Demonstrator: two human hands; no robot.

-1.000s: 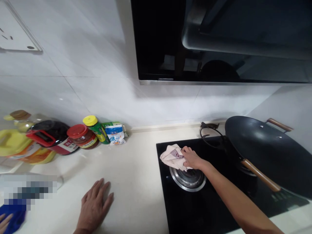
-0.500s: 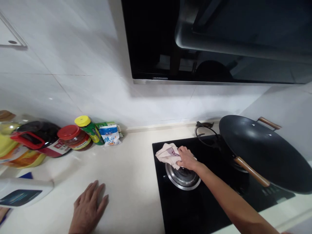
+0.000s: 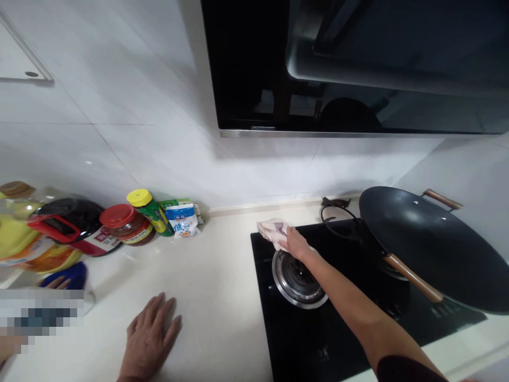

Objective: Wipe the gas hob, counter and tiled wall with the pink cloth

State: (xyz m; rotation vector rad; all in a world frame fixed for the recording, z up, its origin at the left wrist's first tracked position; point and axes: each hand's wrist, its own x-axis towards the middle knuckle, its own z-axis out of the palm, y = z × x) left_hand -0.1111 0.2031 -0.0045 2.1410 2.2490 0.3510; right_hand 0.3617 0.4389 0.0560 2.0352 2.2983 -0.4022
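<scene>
My right hand (image 3: pixel 296 243) grips a pale cloth (image 3: pixel 272 232) with a purplish patch and presses it on the back left part of the black glass cooktop (image 3: pixel 298 345). Just in front of the cloth lies a round metal burner (image 3: pixel 299 286), its right side partly covered by my forearm. My left hand (image 3: pixel 149 337) rests flat on the cream countertop (image 3: pixel 222 318), fingers stretched out and holding nothing.
A black wok (image 3: pixel 429 249) with wooden handles sits on the right burner, beside a loose pan ring (image 3: pixel 338 220). Above hangs a dark range hood (image 3: pixel 254 69). Along the wall stand a red-lidded jar (image 3: pixel 127 225), a yellow-capped container (image 3: pixel 149 209), a seasoning packet (image 3: pixel 182 220) and bottles. At left, another person's hand (image 3: pixel 58 283) touches something blue.
My right hand has pushed the cloth back and slightly left, away from the burner, uncovering more of it. At the left edge, another person's hand and a blue object have come into view.
</scene>
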